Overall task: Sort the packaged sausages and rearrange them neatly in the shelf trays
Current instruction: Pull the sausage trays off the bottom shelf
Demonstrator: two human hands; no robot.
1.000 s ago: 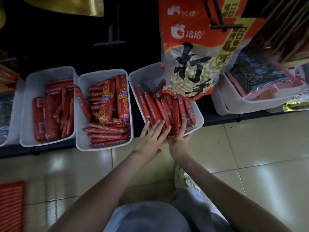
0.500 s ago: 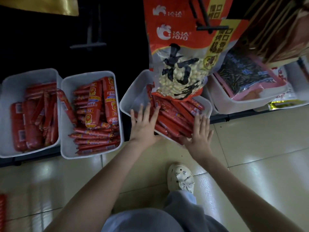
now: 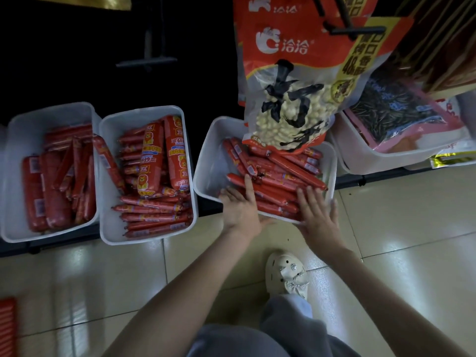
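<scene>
While your right hand [image 3: 318, 215] lies flat with fingers spread on the sausages [image 3: 278, 194] at the near end of the right tray [image 3: 206, 161], your left hand [image 3: 240, 207] straddles that tray's near rim, forefinger stretched over the packs, thumb outside; whether it truly grips the rim, you cannot tell from this view. That tray sits askew on the shelf, its load slanted and crossed beneath a hanging peanut bag [image 3: 288, 117]. The middle tray [image 3: 110, 228] has tidy rows in front, yet thick packs lie across them and one stray sausage [image 3: 108, 161] leans over the rim. The left tray [image 3: 15, 140] is jumbled. You seem early: most sorting remains.
</scene>
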